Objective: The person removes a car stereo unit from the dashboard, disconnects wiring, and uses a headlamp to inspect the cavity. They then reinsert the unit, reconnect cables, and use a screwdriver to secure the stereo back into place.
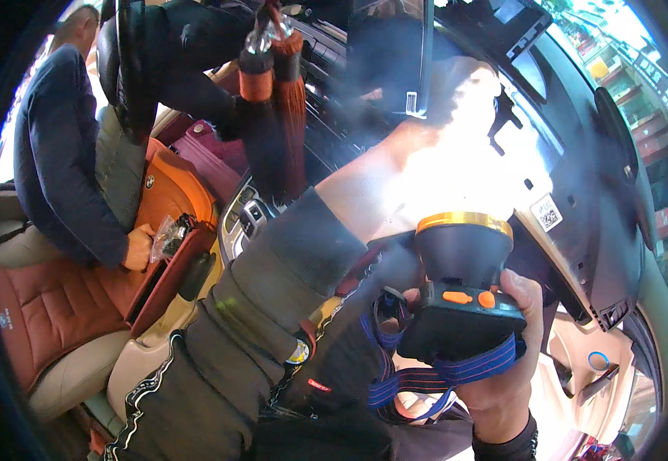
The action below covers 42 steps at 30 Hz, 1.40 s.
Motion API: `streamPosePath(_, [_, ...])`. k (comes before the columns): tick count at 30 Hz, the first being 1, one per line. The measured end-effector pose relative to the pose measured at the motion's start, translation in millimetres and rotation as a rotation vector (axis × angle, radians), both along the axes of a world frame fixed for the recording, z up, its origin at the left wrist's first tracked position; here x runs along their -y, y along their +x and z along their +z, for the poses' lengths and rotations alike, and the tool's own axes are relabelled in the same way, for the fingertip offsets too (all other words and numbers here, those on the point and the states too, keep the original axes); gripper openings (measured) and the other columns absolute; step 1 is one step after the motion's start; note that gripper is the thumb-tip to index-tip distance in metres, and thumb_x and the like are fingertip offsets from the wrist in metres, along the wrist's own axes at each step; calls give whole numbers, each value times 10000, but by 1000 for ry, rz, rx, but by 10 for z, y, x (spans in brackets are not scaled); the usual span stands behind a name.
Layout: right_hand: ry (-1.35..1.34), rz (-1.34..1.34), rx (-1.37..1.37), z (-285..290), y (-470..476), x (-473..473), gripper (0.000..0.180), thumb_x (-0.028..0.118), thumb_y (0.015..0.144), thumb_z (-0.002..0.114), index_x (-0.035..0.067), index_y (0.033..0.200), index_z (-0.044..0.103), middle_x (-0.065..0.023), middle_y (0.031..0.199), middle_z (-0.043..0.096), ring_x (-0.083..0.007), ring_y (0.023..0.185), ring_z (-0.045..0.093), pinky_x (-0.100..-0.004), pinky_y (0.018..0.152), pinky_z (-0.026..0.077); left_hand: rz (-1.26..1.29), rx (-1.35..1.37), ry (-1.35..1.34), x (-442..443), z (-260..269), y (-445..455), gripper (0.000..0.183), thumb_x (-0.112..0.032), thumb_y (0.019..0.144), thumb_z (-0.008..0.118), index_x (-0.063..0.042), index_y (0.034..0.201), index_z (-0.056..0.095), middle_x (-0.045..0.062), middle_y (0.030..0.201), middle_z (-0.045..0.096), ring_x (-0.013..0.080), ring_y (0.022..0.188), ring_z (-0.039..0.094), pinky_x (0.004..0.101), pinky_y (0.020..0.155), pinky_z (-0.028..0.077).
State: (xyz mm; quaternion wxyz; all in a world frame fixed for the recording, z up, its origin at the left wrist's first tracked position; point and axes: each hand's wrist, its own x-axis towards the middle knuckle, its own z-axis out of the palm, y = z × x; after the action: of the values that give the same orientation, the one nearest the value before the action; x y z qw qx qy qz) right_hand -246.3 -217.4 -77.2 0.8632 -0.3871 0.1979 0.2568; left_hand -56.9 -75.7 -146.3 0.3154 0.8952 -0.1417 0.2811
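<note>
My right hand [530,322] grips a lit headlamp [463,253] with a gold rim and orange buttons. Its blue striped strap [478,366] hangs in loops below and around the hand. The beam points away from me into the car's dashboard [596,225]. My left hand [455,92] reaches across into that bright patch, beside a dark flat panel [388,52] that bears a small label. Glare washes out much of the left hand, so its fingers and anything in them cannot be made out.
At left another person [57,138] leans in, one hand at a clear plastic bag [164,239] by the centre armrest [175,271]. Hanging tassels [288,109] dangle near the steering wheel [124,69]. A gear selector [253,216] lies below my left forearm; a door panel [590,346] stands right.
</note>
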Motion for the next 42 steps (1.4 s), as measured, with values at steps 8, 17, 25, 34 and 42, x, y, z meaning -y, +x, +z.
streamPosePath(8, [67,23,-50,-32,-40,-6,718,490,945,542,-74,1388,501,-301,1135,703,-362,969,735,-451,858,630,-174,-78,19,-167,-202,-374,181,-201,954,680,-77,1069,742,125,925,753,273,846,744,405,826,610])
streamPosePath(17, [-13,202,79,43,-138,87,674,486,954,548,-35,1380,528,-225,1276,671,-319,1135,693,-460,1017,559,-106,-88,26,-237,7,-324,209,-202,963,684,-72,1123,721,121,898,745,248,822,735,402,826,607])
streamPosePath(25, [-195,59,1,-81,-168,183,700,507,939,540,-29,1389,528,-266,1191,700,-361,1047,723,-469,925,609,63,-41,66,-37,210,25,241,-202,972,687,-68,1171,702,118,874,737,227,800,727,399,827,605])
streamPosePath(34, [-250,207,7,7,-181,235,628,343,904,743,45,1382,464,-160,1270,603,-260,1085,677,-405,990,569,244,-94,372,-119,70,288,280,-298,1039,570,-59,1107,699,104,860,721,199,827,701,404,1030,479])
streamPosePath(42, [-79,99,-102,30,-302,216,821,546,911,550,-50,1464,436,-309,1209,686,-393,1061,729,-485,936,610,207,-210,644,-74,378,94,408,-327,1084,444,-97,935,745,93,875,740,233,904,692,456,1021,413])
